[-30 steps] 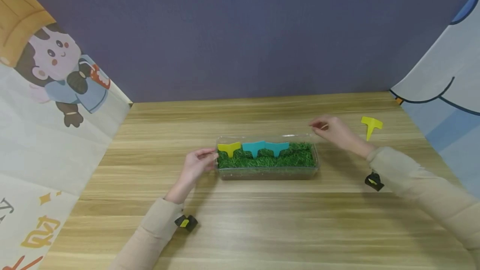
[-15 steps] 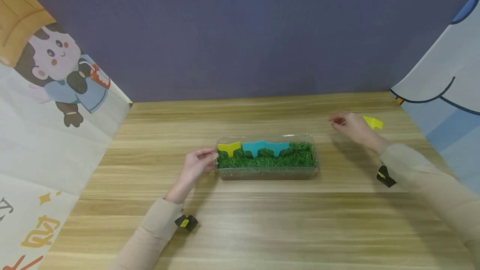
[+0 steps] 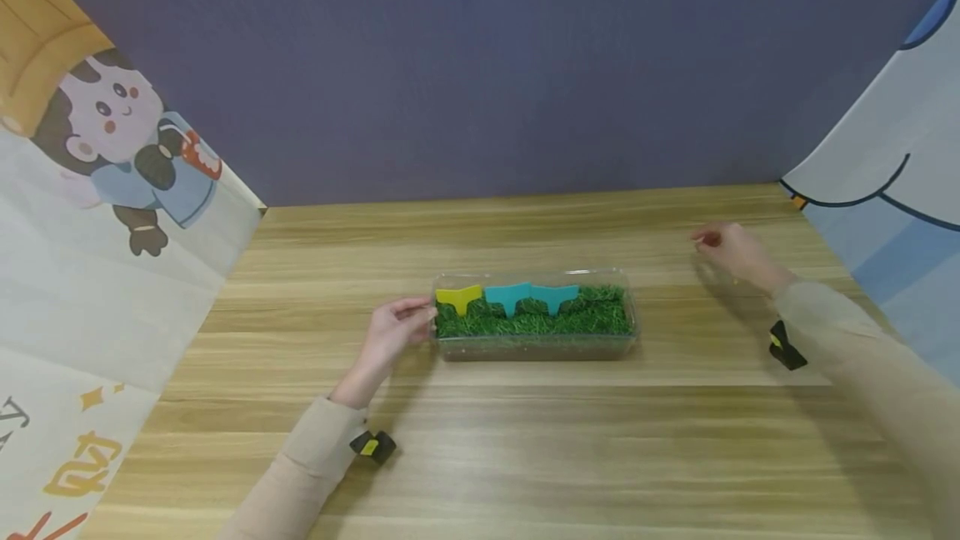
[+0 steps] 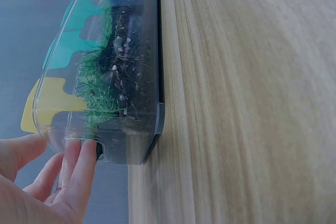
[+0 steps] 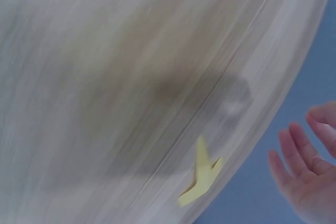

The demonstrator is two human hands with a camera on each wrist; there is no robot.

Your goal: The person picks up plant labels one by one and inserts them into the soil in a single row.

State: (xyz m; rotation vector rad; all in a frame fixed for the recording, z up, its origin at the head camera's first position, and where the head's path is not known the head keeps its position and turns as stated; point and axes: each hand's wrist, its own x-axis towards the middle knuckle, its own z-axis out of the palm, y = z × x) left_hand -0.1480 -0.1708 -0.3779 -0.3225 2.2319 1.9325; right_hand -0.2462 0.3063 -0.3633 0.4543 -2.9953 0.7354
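A clear plastic box (image 3: 536, 347) holding green grass over dark soil stands on the table. One yellow T-shaped plant label (image 3: 459, 299) and two blue plant labels (image 3: 508, 298) stand upright in the grass. My left hand (image 3: 390, 329) touches the box's left end; in the left wrist view its fairly straight fingers (image 4: 79, 171) rest against the end wall. To the right of the box, my right hand (image 3: 738, 252) hovers with relaxed fingers and holds nothing. Another yellow plant label (image 5: 202, 174) lies on the table in the right wrist view; the right hand hides it in the head view.
The wooden table (image 3: 525, 457) runs back to a dark blue wall (image 3: 510, 65). Printed cartoon panels stand at the left and right sides.
My right hand has moved right, away from the box, and now covers the loose yellow plant label in the head view. The left hand and the box have stayed put.
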